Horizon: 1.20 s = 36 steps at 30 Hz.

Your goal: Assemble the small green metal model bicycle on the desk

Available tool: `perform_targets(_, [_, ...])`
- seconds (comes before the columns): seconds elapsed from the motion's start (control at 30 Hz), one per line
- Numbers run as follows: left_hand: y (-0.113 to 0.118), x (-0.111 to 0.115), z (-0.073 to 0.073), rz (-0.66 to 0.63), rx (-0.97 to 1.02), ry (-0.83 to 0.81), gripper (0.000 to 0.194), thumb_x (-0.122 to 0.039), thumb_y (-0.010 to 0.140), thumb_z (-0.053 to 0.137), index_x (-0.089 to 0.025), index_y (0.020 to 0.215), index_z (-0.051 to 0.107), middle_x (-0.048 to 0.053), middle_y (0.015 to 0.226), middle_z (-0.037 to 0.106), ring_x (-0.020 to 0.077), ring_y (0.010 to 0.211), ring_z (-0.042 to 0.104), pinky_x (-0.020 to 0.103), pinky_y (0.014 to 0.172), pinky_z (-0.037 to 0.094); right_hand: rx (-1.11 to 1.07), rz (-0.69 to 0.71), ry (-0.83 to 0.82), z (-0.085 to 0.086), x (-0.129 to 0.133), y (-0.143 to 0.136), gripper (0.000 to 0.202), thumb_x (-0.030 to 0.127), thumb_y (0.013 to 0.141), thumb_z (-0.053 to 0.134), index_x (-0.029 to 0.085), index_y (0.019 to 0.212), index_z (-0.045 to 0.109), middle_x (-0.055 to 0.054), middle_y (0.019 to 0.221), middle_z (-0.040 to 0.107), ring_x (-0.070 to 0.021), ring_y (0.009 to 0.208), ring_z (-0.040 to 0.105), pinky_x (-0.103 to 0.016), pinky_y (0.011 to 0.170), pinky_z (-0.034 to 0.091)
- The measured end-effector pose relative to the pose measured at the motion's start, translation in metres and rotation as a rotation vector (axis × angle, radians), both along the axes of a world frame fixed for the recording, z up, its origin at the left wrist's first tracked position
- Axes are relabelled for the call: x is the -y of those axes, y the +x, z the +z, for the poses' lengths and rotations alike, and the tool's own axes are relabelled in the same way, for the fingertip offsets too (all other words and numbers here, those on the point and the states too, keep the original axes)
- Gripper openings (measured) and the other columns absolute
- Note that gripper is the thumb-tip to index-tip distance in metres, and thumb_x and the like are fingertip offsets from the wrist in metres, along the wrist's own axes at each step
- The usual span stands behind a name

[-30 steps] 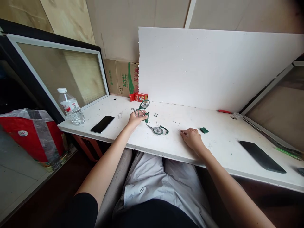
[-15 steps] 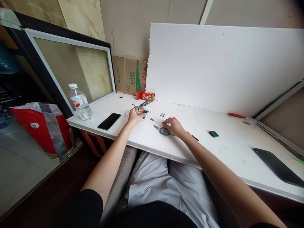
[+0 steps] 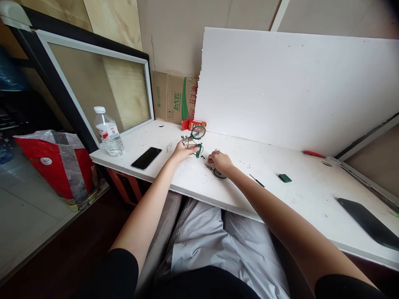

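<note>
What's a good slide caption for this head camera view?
Left hand holds a green model bike on a white desk; right hand rests by a loose wheel.

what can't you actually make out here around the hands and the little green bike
Head view, the only one:
- Right hand: its fingertips hide whatever small part they touch; grip unreadable.
- Loose wheel: partly covered by that hand.
- Left hand: holds the green model bicycle, whose frame details are too small to read.
- Tiny parts scattered on the white table: too small to identify.
- Dark phone at right: blurred, cut by the edge.
</note>
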<state>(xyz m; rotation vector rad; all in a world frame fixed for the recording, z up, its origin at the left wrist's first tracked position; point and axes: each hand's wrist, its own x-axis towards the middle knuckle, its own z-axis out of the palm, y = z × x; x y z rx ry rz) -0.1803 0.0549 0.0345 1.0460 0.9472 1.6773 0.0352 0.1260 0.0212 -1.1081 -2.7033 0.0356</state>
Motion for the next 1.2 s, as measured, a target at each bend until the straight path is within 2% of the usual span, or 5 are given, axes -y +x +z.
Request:
perform_targets(0.27, [0.012, 0.009, 0.002, -0.251, 0.088, 0.007, 0.059, -0.024, 0.065, 0.099, -0.017, 0.116, 0.070, 0.008, 0.105, 0.078, 0.0185, 0.092, 0.073, 0.034, 0.089, 0.051, -0.177, 0.038, -0.078, 0.008, -0.006, 0.001, 0.015, 0.020, 0.097, 0.063, 0.022, 0.082, 0.062, -0.016, 0.097, 0.072, -0.0295, 0.105, 0.061, -0.037, 0.088, 0.052])
perform_targets(0.47, [0.024, 0.008, -0.006, -0.358, 0.114, -0.036, 0.046, -0.025, 0.069, 0.097, -0.018, 0.108, 0.073, 0.008, 0.104, 0.078, 0.0216, 0.096, 0.073, 0.036, 0.090, 0.051, -0.553, -0.010, -0.208, 0.017, 0.005, 0.015, 0.035, 0.043, 0.111, 0.027, 0.022, 0.104, 0.054, -0.011, 0.110, 0.071, -0.0189, 0.093, 0.064, -0.033, 0.079, 0.057])
perform_targets(0.63, [0.042, 0.010, -0.011, -0.329, 0.141, -0.032, 0.053, -0.020, 0.064, 0.098, -0.020, 0.109, 0.071, 0.004, 0.103, 0.077, 0.0204, 0.100, 0.073, 0.038, 0.098, 0.050, -1.001, 0.010, -0.550, 0.015, 0.048, 0.024, 0.044, 0.068, 0.098, 0.053, 0.024, 0.099, 0.053, -0.008, 0.107, 0.069, -0.0195, 0.095, 0.066, -0.030, 0.069, 0.057])
perform_targets(1.0, [0.070, 0.016, -0.014, -0.373, 0.073, 0.014, 0.056, -0.021, 0.062, 0.099, -0.020, 0.112, 0.076, 0.007, 0.106, 0.079, 0.0204, 0.097, 0.073, 0.036, 0.095, 0.052, -1.029, -0.027, -0.354, 0.002, 0.081, 0.046, 0.047, 0.070, 0.099, 0.054, 0.023, 0.098, 0.060, -0.006, 0.100, 0.067, -0.0201, 0.084, 0.060, -0.035, 0.078, 0.056])
perform_targets(1.2, [0.080, 0.022, -0.010, -0.402, 0.121, -0.007, 0.049, -0.022, 0.060, 0.100, -0.020, 0.103, 0.076, 0.006, 0.106, 0.077, 0.0232, 0.103, 0.072, 0.038, 0.099, 0.052, -1.097, 0.028, -0.290, 0.000, 0.099, 0.051, 0.034, 0.058, 0.106, 0.050, 0.025, 0.105, 0.058, -0.008, 0.110, 0.065, -0.0224, 0.096, 0.064, -0.039, 0.088, 0.058])
